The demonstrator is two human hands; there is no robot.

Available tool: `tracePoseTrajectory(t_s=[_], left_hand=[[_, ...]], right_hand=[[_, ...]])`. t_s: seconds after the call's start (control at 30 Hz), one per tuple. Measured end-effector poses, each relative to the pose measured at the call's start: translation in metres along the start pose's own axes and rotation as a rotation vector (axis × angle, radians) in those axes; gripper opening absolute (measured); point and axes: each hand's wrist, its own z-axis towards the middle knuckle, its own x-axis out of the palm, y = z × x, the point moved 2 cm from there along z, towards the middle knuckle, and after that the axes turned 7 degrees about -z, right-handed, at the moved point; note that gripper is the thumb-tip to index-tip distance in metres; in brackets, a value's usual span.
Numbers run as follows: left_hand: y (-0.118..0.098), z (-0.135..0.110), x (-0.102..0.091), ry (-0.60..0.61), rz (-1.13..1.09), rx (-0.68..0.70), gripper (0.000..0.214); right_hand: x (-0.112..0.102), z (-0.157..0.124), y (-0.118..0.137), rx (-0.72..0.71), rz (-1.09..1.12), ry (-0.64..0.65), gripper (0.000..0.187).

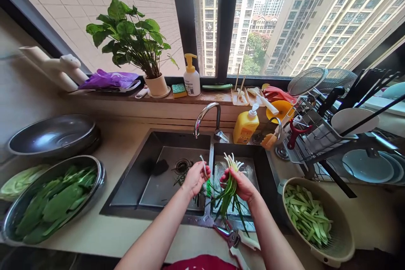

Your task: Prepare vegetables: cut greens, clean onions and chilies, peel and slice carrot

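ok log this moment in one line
left hand: pinching pale strand; right hand: holding green-stalked bunch; location: above double sink; nearby: colander of cut greens

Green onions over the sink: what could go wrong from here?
1. Green onions fan out from the right hand; some could slip into the right basin.
2. The thin strand pinched in the left hand could drop into the left basin.
3. Scissors lie at the sink's front edge, near the onions' hanging ends; a stray brush might knock them.
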Motion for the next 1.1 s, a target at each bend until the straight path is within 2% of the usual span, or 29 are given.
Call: tracePoseTrajectory(t_s=[0.07,0.17,0.27,0.33,0.37,0.5,0.57,0.63,0.67,0.73,0.83,0.9,1.0,1.1], left_hand=[[0.018,-0.007,0.017,0.093,-0.004,-0.038,0.013],[0.032,-0.017,0.033,0.29,0.031,0.013,0.036],[0.027,-0.019,0.035,0.53,0.215,0.048,0.079],[0.021,-0.018,0.03,0.597,0.359,0.07,0.097],[0.019,-0.018,0.027,0.596,0.426,0.103,0.098],[0.017,-0.018,0.021,0.549,0.66,0.265,0.076],[0.013,-0.011,0.017,0.517,0.71,0.293,0.064],[0.002,-0.002,0.009,0.486,0.671,0.28,0.057],[-0.006,0.001,0.002,0.451,0.612,0.268,0.054],[-0.022,0.005,-0.019,0.291,0.444,0.222,0.047],[-0.042,0.006,-0.056,0.047,0.25,0.161,0.034],[-0.053,0.002,-0.075,-0.028,0.188,0.171,0.032],[-0.077,-0.012,-0.097,-0.131,0.119,0.208,0.024],[-0.119,-0.036,-0.114,-0.188,0.119,0.248,0.014]], right_hand=[[0.014,0.007,-0.004,-0.061,-0.045,-0.077,0.031],[0.033,0.012,-0.007,-0.223,-0.062,-0.222,0.039],[0.041,0.014,-0.009,-0.281,-0.073,-0.29,0.046],[0.041,0.013,-0.009,-0.242,-0.11,-0.269,0.05],[0.041,0.012,-0.009,-0.217,-0.159,-0.263,0.051],[0.037,0.009,-0.007,-0.166,-0.492,-0.376,0.055],[0.039,0.012,-0.002,-0.181,-0.583,-0.294,0.054],[0.042,0.015,0.001,-0.206,-0.622,-0.189,0.053],[0.043,0.015,0.002,-0.22,-0.633,-0.147,0.054],[0.04,0.016,0.0,-0.208,-0.669,-0.134,0.056],[0.027,0.018,-0.012,-0.118,-0.753,-0.249,0.057],[0.02,0.022,-0.02,-0.066,-0.772,-0.264,0.055],[0.02,0.026,-0.027,-0.019,-0.788,-0.17,0.052],[0.031,0.026,-0.028,-0.011,-0.859,-0.129,0.05]])
